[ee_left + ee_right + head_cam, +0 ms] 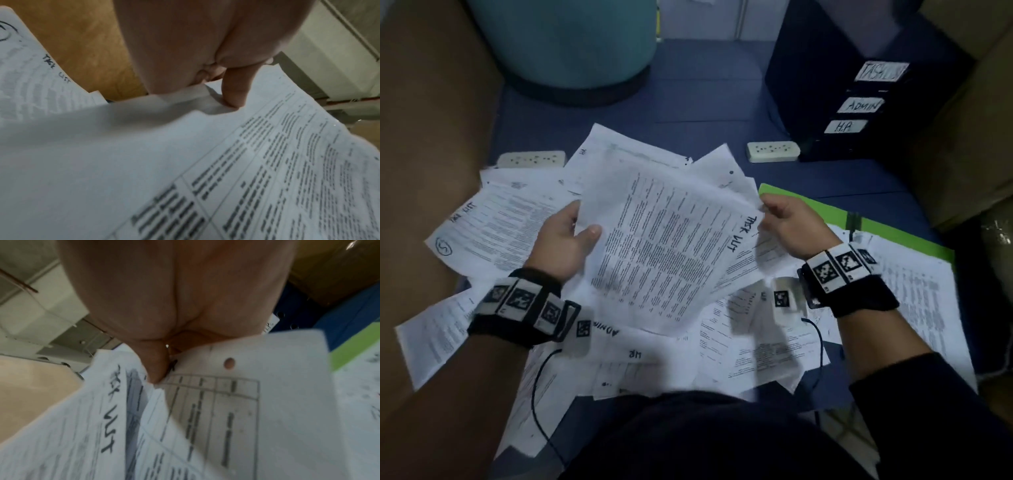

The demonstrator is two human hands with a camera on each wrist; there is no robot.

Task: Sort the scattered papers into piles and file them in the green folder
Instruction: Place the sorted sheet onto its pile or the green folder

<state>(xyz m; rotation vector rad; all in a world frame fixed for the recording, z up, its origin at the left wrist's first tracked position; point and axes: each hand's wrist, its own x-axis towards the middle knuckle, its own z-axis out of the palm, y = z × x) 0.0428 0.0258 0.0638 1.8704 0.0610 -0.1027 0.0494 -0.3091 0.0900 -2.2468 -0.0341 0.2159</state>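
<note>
I hold a small stack of printed sheets (667, 246), hand-marked "TASK LIST", above the mess of papers. My left hand (566, 236) grips its left edge, thumb (234, 91) pressed on top of the stack (226, 162). My right hand (787, 226) pinches the top right corner of the stack (115, 426), thumb on the sheet. Scattered papers (750, 346) marked "ADMIN", "HR" and "TASK LIST" cover the blue floor. The green folder (887, 233) lies open at the right, partly under papers, its edge (353, 353) showing beyond my right hand.
A black file tray (859, 102) labelled TASK, ADMIN and H.R stands at the back right. Two white power strips (773, 151) (530, 159) lie behind the papers. A teal barrel (565, 44) stands at the back left. Brown cardboard (424, 137) flanks both sides.
</note>
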